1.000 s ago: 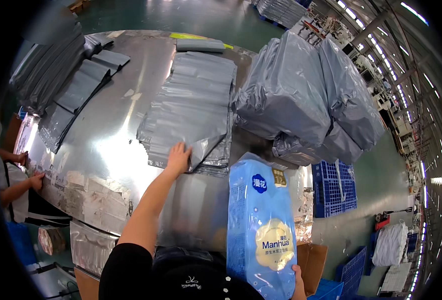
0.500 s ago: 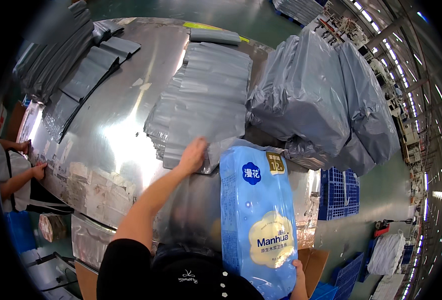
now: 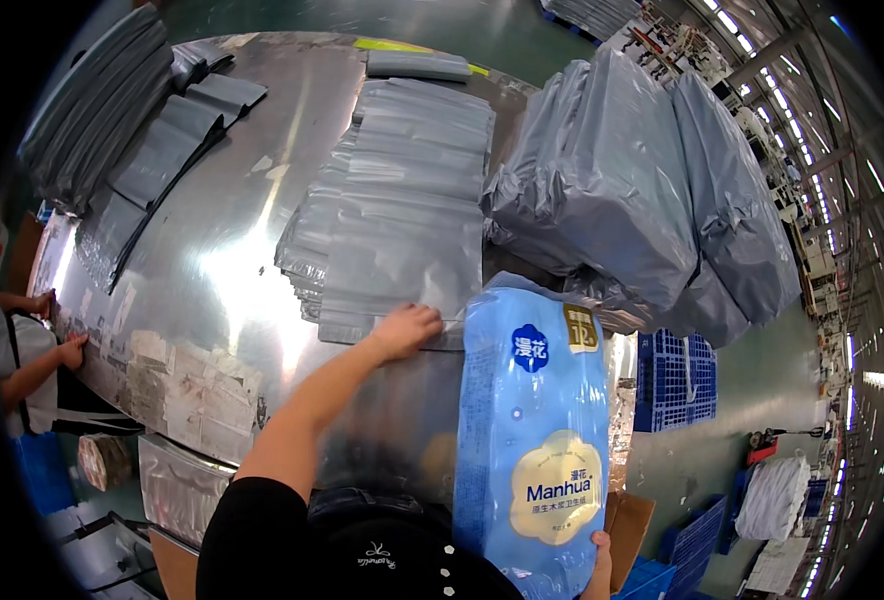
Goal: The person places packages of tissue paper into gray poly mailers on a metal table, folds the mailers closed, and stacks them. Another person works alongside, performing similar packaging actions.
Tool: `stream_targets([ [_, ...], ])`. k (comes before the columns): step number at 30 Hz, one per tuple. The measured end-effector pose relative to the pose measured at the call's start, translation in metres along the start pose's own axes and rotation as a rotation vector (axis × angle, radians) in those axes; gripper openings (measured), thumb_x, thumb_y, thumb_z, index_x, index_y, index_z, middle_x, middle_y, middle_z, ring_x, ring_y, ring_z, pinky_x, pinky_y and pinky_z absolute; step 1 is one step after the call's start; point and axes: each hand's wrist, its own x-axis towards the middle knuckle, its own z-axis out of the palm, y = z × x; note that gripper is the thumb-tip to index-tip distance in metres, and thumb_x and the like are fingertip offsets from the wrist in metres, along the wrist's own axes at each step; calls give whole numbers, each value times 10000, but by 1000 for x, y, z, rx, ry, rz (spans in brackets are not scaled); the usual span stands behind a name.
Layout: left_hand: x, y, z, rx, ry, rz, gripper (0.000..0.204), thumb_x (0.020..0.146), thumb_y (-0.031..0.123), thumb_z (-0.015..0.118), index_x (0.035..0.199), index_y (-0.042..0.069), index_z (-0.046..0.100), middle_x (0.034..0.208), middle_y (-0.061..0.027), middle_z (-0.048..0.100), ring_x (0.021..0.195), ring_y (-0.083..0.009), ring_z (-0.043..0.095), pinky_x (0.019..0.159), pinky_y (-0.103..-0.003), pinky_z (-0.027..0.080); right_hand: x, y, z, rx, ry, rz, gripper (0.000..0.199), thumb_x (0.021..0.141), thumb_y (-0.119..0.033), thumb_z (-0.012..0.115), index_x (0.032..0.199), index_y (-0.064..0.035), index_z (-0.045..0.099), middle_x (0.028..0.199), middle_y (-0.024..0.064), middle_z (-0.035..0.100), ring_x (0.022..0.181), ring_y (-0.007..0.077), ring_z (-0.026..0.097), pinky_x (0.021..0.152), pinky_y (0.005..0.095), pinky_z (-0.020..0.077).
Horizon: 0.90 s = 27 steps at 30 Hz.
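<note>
Left hand [image 3: 407, 330] has drawn back, fingers curled on grey mailer stack [image 3: 402, 215].

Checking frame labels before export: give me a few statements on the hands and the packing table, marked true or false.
1. The left hand rests on the near edge of the stack of flat grey mailer bags. True.
2. The right hand holds a red box. False: it holds a tall blue pack from below.
3. The table has a shiny metal top. True.
4. The filled grey bags lie left of the stack. False: they lie to its right.
5. Another person's hands show at the left edge. True.
</note>
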Motion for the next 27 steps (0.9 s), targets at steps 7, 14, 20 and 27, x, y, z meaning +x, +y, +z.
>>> stream_targets([
  [7,-20,-54,-51,81,-270,-349,395,745,198,670,1103,60,579,1156,-127,544,1127,-304,525,856,-402,492,83,-3,-50,-203,-260,179,818,732,-228,749,1424,-10,372,1209,169,598,997,287,643,839,391,554],
  [14,-46,-92,-67,-64,-234,-461,294,829,251,616,1037,48,567,1053,-183,626,979,-366,623,829,-459,509,104,-36,9,-554,-357,277,838,716,-292,776,1402,20,409,1255,163,583,1095,250,599,933,353,498],
  [20,-19,-100,-122,20,76,-440,240,956,293,493,1002,60,462,951,-178,659,785,-417,632,663,-504,509,141,-43,25,-766,-521,286,882,714,-379,754,1414,27,403,1314,169,544,1162,250,549,973,350,456],
  [27,-25,-79,-193,67,-96,-307,267,999,336,442,1002,69,443,787,-192,657,754,-432,622,647,-529,482,155,-33,101,-757,-638,306,911,691,-392,747,1426,17,399,1359,186,507,1209,268,521,1006,361,432],
])
